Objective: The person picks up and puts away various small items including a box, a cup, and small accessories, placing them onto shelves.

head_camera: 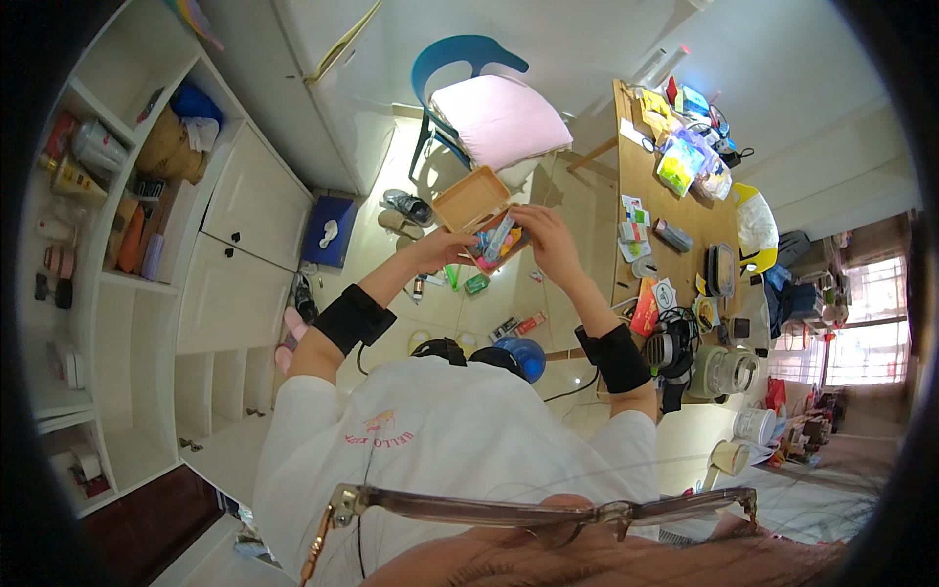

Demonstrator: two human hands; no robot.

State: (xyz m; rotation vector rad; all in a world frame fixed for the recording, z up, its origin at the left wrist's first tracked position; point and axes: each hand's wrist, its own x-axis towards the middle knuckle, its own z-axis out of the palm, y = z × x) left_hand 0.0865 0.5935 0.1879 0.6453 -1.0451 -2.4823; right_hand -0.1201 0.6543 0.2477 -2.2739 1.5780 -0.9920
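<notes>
An orange plastic box (472, 198) is held up in front of me, its hinged lid tipped back. Small colourful items fill it, among them a pale blue stick-shaped item (500, 236) lying slantwise on top and a yellow-orange piece (516, 239). My left hand (438, 249) grips the box's near left side. At the right side, my right hand (546, 238) has its fingertips by the upper end of the pale blue item; whether they grip it or the box rim cannot be told.
Below the box, a green packet (477, 284), a small bottle (418, 288), narrow cartons (531, 323) and a blue water jug (527, 357) are on the floor. A chair with a pink cushion (499, 121) stands ahead. A cluttered wooden table (634, 172) is right, a white cabinet (253, 198) left.
</notes>
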